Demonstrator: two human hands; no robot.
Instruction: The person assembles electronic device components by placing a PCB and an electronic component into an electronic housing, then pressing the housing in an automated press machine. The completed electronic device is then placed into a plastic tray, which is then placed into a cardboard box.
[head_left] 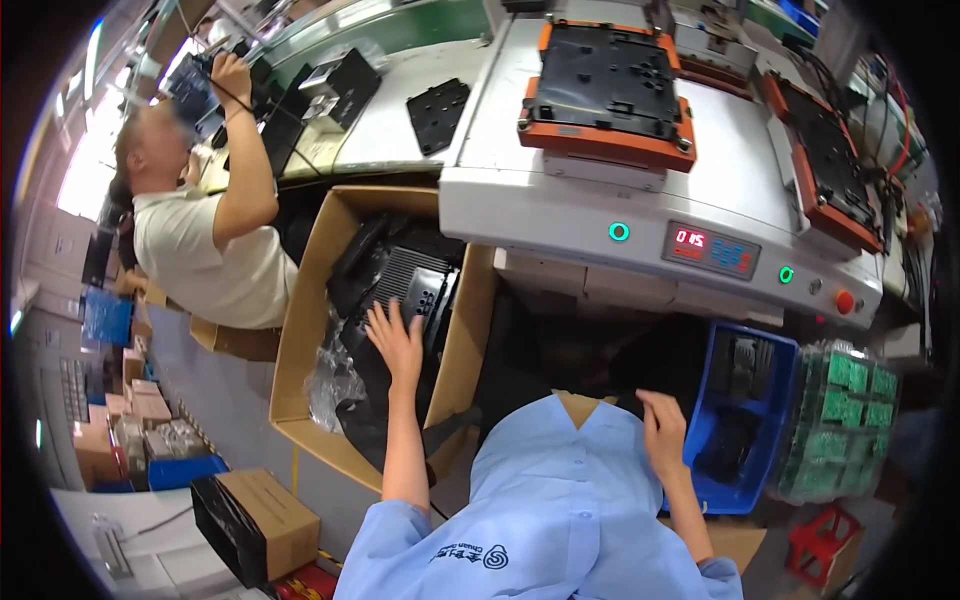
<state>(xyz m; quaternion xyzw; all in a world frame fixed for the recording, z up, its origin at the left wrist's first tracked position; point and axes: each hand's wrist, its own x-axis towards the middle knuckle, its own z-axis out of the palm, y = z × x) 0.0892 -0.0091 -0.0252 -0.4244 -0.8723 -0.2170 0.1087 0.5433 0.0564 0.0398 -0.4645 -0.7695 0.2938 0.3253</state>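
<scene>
My left hand [397, 347] reaches into an open cardboard box [300, 340], its fingers spread over a black ribbed housing [398, 278]. Whether the fingertips touch it I cannot tell. Other black plastic parts and crumpled clear film [333, 385] lie around it in the box. Close to my body on the right, my right hand [664, 430] hangs with loosely bent fingers and nothing visible in it. A blue bin [712, 440] holding black parts stands beside that hand.
Ahead is a white machine [560, 215] with lit buttons and two orange fixtures, each bearing a black panel [603, 85]. One black plate [437, 115] lies on the bench. A co-worker [215, 225] sits at left. Clear trays of green boards [840, 420] and a red stool [823, 545] are at right.
</scene>
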